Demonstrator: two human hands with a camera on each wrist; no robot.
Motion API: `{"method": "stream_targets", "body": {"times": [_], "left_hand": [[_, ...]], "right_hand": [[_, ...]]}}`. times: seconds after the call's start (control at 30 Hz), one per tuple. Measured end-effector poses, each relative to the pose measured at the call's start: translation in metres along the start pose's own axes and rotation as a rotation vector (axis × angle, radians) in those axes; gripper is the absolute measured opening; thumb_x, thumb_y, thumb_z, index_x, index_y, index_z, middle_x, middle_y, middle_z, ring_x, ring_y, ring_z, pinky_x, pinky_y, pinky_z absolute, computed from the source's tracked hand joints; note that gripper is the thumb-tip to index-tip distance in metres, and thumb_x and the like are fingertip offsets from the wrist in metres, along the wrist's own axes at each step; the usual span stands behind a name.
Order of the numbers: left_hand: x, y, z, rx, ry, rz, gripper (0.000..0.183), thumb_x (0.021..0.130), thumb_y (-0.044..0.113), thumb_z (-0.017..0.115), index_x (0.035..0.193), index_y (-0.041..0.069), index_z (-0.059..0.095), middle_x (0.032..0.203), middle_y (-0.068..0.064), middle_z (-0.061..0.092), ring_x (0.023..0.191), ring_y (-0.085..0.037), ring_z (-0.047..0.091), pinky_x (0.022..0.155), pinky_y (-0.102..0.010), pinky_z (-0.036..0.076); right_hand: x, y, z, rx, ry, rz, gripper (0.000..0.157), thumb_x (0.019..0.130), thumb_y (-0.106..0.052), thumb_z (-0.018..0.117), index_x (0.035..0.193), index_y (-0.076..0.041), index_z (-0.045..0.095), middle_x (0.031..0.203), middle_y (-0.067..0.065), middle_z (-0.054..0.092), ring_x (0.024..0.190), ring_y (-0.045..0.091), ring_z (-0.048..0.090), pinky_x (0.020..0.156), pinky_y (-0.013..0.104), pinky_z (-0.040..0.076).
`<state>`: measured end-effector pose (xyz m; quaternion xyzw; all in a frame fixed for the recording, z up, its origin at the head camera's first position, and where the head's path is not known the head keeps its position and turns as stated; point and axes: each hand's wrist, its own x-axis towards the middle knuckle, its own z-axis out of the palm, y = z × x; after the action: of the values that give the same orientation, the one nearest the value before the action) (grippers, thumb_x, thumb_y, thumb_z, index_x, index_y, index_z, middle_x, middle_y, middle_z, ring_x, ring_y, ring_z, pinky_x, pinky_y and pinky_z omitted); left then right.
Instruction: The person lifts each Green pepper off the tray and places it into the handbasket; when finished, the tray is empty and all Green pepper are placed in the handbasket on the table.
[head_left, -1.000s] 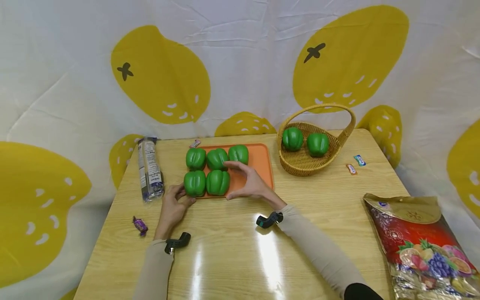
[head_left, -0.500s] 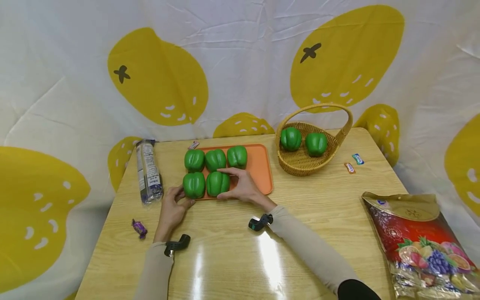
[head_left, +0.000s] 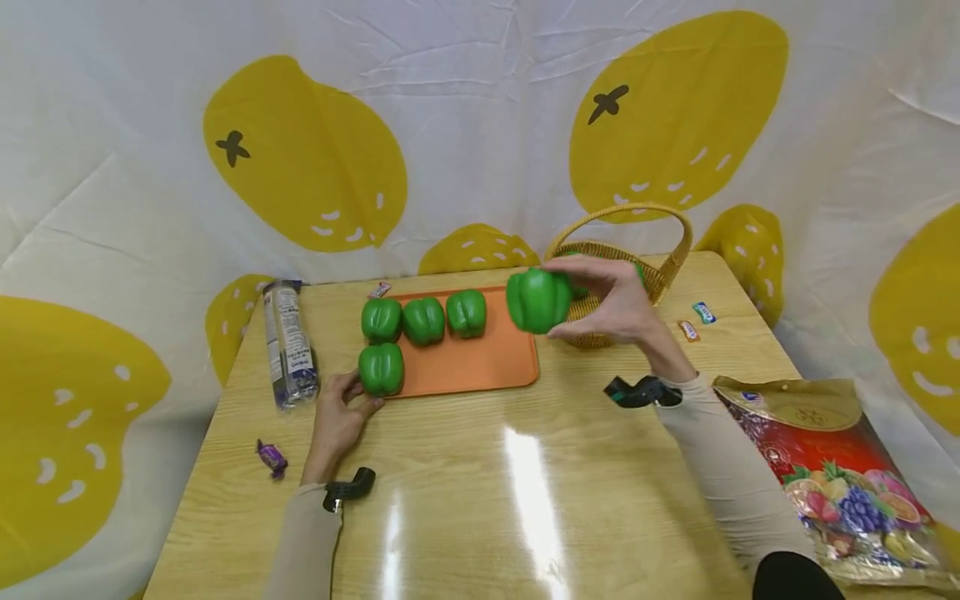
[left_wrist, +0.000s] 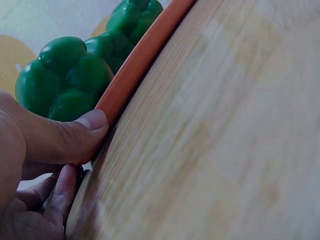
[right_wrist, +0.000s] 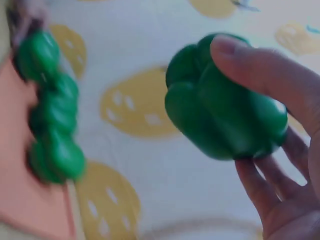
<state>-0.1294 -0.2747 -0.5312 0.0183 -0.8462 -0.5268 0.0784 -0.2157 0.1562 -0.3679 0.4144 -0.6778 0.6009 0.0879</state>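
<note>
Head view: right of centre, the right hand (head_left: 618,302) holds a green pepper (head_left: 537,300) between thumb and fingers, spread to its width, partly hiding a wicker basket (head_left: 657,283). Four other peppers (head_left: 381,369) sit on an orange tray (head_left: 480,367) at centre-left; the left hand (head_left: 340,417) grips its lower-left corner. Left wrist view: at left, the thumb presses the tray's rim, fingers bent below. Right wrist view: the held pepper is at upper right, thumb across it, fingertips underneath.

The wooden table (head_left: 450,500) carries a tray (head_left: 472,367), basket (head_left: 656,287) (partly hidden), packet (head_left: 291,346), red bag (head_left: 840,475) and, seemingly, sweets (head_left: 272,459).
</note>
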Motion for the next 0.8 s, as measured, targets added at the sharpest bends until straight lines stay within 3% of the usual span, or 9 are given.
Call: {"method": "stream_targets", "body": {"times": [0.13, 0.3, 0.43, 0.53, 0.67, 0.8], "left_hand": [[0.003, -0.002, -0.003, 0.03, 0.005, -0.022, 0.067, 0.08, 0.0, 0.08, 0.14, -0.004, 0.051, 0.119, -0.019, 0.05, 0.111, -0.032, 0.059, 0.103, -0.034, 0.053], [0.005, -0.003, -0.006, 0.05, 0.01, -0.033, 0.068, 0.081, 0.002, 0.08, 0.141, -0.004, 0.05, 0.119, -0.018, 0.05, 0.111, -0.032, 0.058, 0.104, -0.033, 0.052], [0.003, 0.003, -0.004, 0.028, -0.01, -0.032, 0.068, 0.081, 0.0, 0.078, 0.141, -0.007, 0.048, 0.119, -0.022, 0.048, 0.114, -0.037, 0.058, 0.106, -0.041, 0.05], [0.0, 0.015, -0.003, 0.011, -0.017, -0.02, 0.066, 0.081, -0.005, 0.076, 0.14, -0.01, 0.047, 0.118, -0.026, 0.048, 0.113, -0.041, 0.057, 0.106, -0.048, 0.05], [-0.007, 0.036, -0.004, 0.011, -0.021, -0.005, 0.063, 0.08, -0.007, 0.075, 0.137, -0.013, 0.048, 0.116, -0.028, 0.049, 0.112, -0.043, 0.058, 0.105, -0.051, 0.05], [-0.01, 0.046, -0.006, 0.013, -0.022, -0.001, 0.062, 0.081, -0.007, 0.075, 0.136, -0.013, 0.049, 0.116, -0.028, 0.05, 0.112, -0.042, 0.058, 0.105, -0.051, 0.05]], "right_hand": [[-0.004, 0.018, -0.049, 0.066, 0.085, 0.112, 0.079, 0.049, 0.027, 0.084, 0.124, 0.01, 0.064, 0.126, 0.016, 0.065, 0.116, 0.027, 0.062, 0.1, 0.032, 0.056], [-0.008, 0.053, -0.082, 0.036, 0.119, 0.295, 0.078, 0.055, 0.021, 0.086, 0.129, 0.006, 0.062, 0.131, 0.012, 0.064, 0.119, 0.021, 0.06, 0.1, 0.026, 0.056], [-0.011, 0.07, -0.092, -0.045, 0.078, 0.46, 0.078, 0.059, 0.011, 0.09, 0.131, 0.001, 0.062, 0.134, 0.013, 0.061, 0.12, 0.017, 0.059, 0.1, 0.025, 0.055], [-0.009, 0.074, -0.093, -0.107, 0.013, 0.546, 0.078, 0.06, 0.003, 0.092, 0.131, 0.0, 0.062, 0.135, 0.014, 0.06, 0.122, 0.019, 0.056, 0.103, 0.032, 0.054], [-0.004, 0.073, -0.093, -0.211, -0.092, 0.617, 0.078, 0.063, -0.006, 0.094, 0.133, -0.005, 0.06, 0.136, 0.012, 0.058, 0.123, 0.024, 0.054, 0.108, 0.045, 0.05], [0.0, 0.075, -0.095, -0.254, -0.143, 0.657, 0.078, 0.064, -0.009, 0.094, 0.133, -0.006, 0.059, 0.135, 0.011, 0.057, 0.123, 0.025, 0.052, 0.109, 0.049, 0.048]]}}
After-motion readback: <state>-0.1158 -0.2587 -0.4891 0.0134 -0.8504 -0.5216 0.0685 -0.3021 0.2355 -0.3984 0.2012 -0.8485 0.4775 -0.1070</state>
